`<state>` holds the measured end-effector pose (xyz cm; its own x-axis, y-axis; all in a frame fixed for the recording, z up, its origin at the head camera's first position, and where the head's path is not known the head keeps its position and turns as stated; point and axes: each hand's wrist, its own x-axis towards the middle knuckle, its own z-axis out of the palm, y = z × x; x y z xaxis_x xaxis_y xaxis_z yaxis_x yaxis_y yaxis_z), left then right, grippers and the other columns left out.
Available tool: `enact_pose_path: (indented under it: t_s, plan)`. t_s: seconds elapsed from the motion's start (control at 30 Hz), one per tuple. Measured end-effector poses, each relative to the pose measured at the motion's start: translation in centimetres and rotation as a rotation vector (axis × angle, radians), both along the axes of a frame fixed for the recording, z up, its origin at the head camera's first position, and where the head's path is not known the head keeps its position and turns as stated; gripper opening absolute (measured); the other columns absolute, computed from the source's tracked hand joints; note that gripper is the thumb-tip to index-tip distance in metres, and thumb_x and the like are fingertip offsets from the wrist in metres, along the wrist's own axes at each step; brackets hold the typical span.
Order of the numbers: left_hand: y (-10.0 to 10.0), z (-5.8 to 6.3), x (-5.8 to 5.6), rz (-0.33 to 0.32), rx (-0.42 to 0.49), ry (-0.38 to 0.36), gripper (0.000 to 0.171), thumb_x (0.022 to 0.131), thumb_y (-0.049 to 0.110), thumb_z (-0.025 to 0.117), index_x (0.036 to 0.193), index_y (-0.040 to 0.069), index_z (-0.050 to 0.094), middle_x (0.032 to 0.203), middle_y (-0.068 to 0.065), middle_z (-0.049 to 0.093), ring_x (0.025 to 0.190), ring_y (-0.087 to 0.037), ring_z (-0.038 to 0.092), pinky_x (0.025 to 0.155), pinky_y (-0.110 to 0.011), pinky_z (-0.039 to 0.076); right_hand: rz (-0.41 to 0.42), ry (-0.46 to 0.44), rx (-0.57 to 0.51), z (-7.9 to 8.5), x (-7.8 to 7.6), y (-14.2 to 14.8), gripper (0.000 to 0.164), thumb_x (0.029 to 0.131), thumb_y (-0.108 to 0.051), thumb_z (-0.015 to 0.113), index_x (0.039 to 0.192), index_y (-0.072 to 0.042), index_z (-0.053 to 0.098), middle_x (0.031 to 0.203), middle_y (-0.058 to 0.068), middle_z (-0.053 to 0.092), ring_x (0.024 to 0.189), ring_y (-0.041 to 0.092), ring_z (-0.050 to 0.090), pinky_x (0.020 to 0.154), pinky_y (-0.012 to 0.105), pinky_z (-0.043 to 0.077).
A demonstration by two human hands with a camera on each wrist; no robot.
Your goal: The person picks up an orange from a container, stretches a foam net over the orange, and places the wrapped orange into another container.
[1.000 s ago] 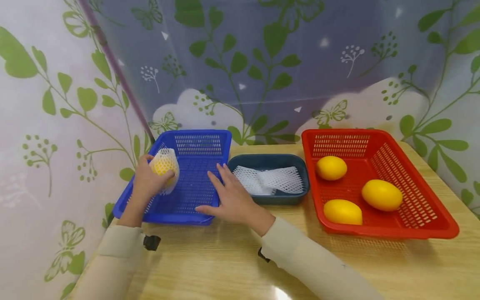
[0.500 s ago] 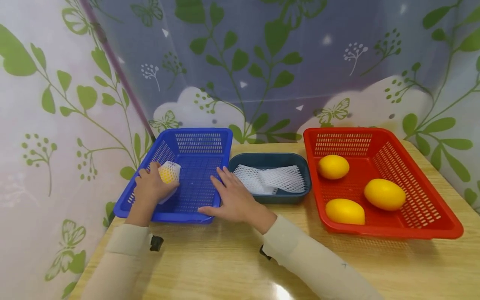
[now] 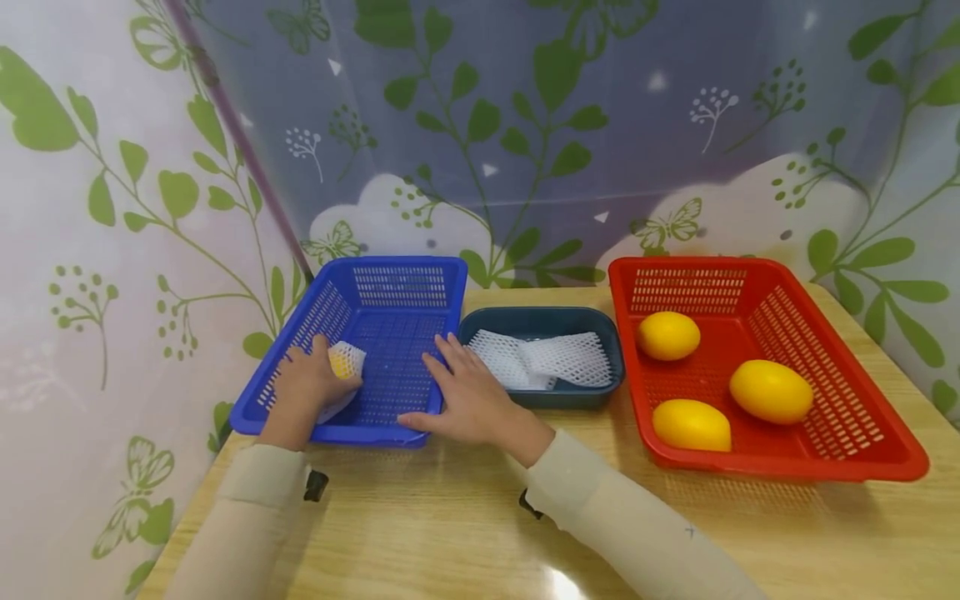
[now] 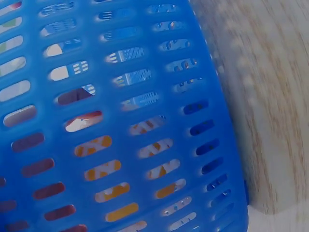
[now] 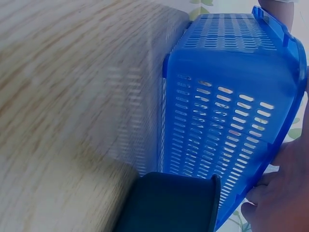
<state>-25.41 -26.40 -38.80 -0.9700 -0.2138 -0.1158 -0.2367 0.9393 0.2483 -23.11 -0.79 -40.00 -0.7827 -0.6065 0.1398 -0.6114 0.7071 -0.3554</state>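
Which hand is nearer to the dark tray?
The right. The right hand rests at the rim of the blue basket, just beside the dark tray; the left hand is farther off, in the basket, holding a netted fruit.

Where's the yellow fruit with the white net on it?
In the head view, the netted yellow fruit is on the left, inside the blue basket, in the grip of the left hand.

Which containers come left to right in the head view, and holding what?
Blue basket with a netted yellow fruit in the left hand, dark tray with white netting, red basket with three yellow fruits.
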Motion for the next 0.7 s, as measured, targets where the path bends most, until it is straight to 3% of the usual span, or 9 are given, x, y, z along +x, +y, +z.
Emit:
enact_pose_path:
  t_s: [0.37, 0.7]
  plan:
    - [-0.02, -0.14, 0.43, -0.012, -0.017, -0.01, 0.092, 0.079, 0.039, 0.073, 0.144, -0.002, 0.023, 0.131, -0.044, 0.032, 0.124, -0.062, 0.03, 0.096, -0.074, 0.03, 0.006, -0.004, 0.017, 0.08, 0.07, -0.18, 0.097, 0.084, -0.075, 0.048, 0.152, -0.007, 0.031, 0.161, 0.016, 0.012, 0.148, 0.03, 0.003, 0.12, 0.045, 0.009]
    - [0.14, -0.09, 0.14, -0.062, -0.049, -0.025, 0.097, 0.081, 0.052, 0.068, 0.15, 0.003, 0.02, 0.14, -0.041, 0.026, 0.13, -0.061, 0.023, 0.097, -0.077, 0.025, -0.002, 0.007, 0.01, 0.04, 0.02, -0.13, 0.098, 0.084, -0.075, 0.049, 0.151, -0.007, 0.031, 0.16, 0.017, 0.012, 0.148, 0.03, 0.002, 0.12, 0.045, 0.009]
